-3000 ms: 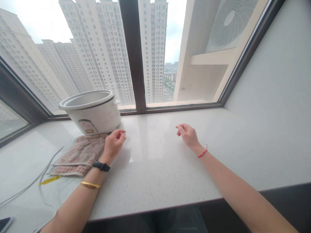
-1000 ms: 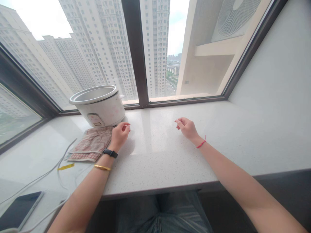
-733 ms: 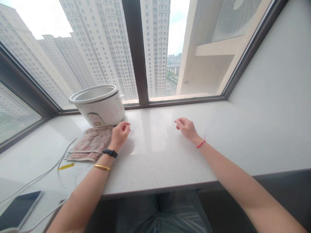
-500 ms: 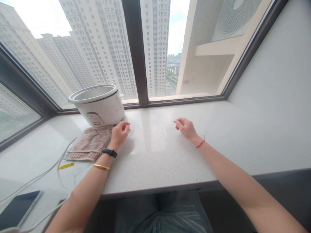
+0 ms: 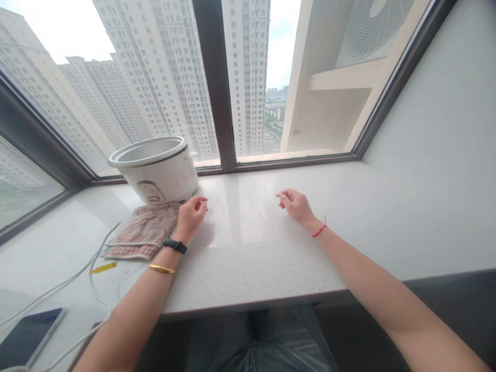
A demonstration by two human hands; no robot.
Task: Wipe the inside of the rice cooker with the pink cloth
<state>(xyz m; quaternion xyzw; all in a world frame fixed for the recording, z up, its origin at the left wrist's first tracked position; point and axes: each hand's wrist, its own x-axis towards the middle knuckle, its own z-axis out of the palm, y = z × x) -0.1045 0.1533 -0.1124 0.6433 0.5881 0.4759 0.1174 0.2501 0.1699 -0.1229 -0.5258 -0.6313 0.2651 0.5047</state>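
My left hand (image 5: 189,217) rests on the white speckled counter (image 5: 251,253), fingers loosely curled, with nothing seen in it. It lies just right of a folded pink patterned cloth (image 5: 145,230) and in front of a white rice cooker (image 5: 155,168) with no lid. My right hand (image 5: 296,205) rests on the counter further right, fingers curled inward, holding nothing that I can see. The left wrist has a black band and a gold bangle, the right a red string.
White cables (image 5: 70,281) with a yellow tag (image 5: 103,267) run across the counter's left part. A dark phone (image 5: 27,343) lies at the lower left. A large window (image 5: 217,82) backs the counter; a white wall (image 5: 437,144) closes the right side.
Since three seconds ago the view has pulled back and shifted, bringing the phone into sight. Both hands stay where they were on the counter.
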